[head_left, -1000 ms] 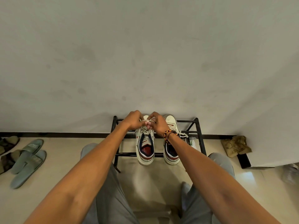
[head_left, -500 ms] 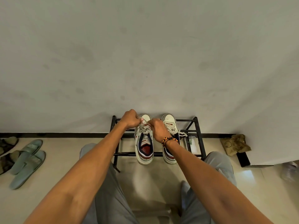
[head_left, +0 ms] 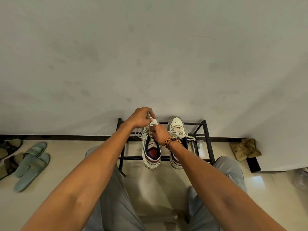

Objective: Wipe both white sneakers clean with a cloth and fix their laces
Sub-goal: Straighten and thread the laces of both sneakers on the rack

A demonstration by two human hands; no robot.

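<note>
Far left on the floor, two grey-green slides (head_left: 31, 162), with patterned sandals (head_left: 9, 153) beyond them at the frame's edge; well apart from the work.

Black metal shoe rack (head_left: 205, 130) against the wall; both white sneakers stand on its top bars, toes to the wall, heels overhanging toward the person.

Left hand (head_left: 141, 117) raised over the toe of the left sneaker (head_left: 150, 147); fingers curled, pinching a lace (head_left: 148, 126) that runs taut from the eyelets up to the fingertips.

Right hand (head_left: 160, 134), beaded bracelet at the wrist, sits lower on the same shoe at the throat; fingers bunched tight on the lacing, though exactly which strand they hold I cannot tell.

Right sneaker (head_left: 176, 129) just beside it, untouched; its laces trail loose over the side.

Far right, a crumpled olive cloth (head_left: 244, 149) on the floor by the wall corner.

Risks, as I judge them: a hard upward pull could tip or drag the left sneaker off the open bars, since only the lower hand steadies it; uneven tension may leave the lacing lopsided; the neighbour's dangling laces could snag between the bars.
</note>
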